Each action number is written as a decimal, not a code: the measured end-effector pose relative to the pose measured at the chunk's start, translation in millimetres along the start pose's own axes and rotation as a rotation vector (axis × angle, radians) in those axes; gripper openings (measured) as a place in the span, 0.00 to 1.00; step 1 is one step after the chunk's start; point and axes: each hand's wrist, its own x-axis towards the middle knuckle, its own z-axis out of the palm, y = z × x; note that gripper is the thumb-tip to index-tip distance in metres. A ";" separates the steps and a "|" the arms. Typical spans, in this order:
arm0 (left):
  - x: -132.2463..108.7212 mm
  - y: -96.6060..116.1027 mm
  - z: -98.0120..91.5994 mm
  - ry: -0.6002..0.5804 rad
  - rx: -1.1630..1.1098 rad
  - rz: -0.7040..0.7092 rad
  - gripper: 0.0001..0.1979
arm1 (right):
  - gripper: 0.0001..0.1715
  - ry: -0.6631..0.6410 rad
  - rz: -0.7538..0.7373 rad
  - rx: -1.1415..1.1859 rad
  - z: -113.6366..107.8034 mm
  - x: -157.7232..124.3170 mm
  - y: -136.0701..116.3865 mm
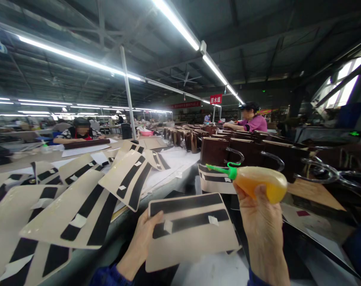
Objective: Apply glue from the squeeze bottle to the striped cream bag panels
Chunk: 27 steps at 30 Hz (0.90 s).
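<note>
My left hand (143, 238) grips the left edge of a beige card panel (192, 232) with two black stripes and small white tabs, held up in front of me. Just to its right, my right hand (262, 226) is wrapped round a yellow squeeze bottle (262, 183) with a green nozzle pointing left, above the panel's upper right corner. Blue sleeves show at both wrists.
Several more striped beige panels (79, 210) lie overlapped on the long table to the left. Rows of dark brown bags with handles (246, 153) stand at the right. A person in a pink top (253, 121) and another person (79, 133) work at the far tables.
</note>
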 end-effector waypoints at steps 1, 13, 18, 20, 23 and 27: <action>-1.9 -6.8 -0.6 -0.006 -0.004 -0.010 0.25 | 0.24 0.000 0.007 0.006 0.6 -0.2 0.4; -20.6 -43.3 4.0 0.004 -0.022 -0.125 0.30 | 0.26 0.021 0.010 0.039 -4.0 2.3 1.9; -23.6 -27.9 9.8 -0.120 0.077 -0.163 0.27 | 0.27 0.020 0.016 0.056 -3.6 3.0 2.5; -25.1 -23.0 9.6 -0.172 0.125 -0.168 0.25 | 0.28 0.022 0.019 0.059 -2.6 2.7 2.1; -23.8 -23.5 6.4 -0.211 0.195 -0.180 0.26 | 0.27 0.021 0.015 0.046 -1.0 1.8 1.6; -18.9 -31.8 2.3 -0.149 0.270 -0.146 0.28 | 0.27 0.012 0.022 0.031 -0.6 0.7 1.8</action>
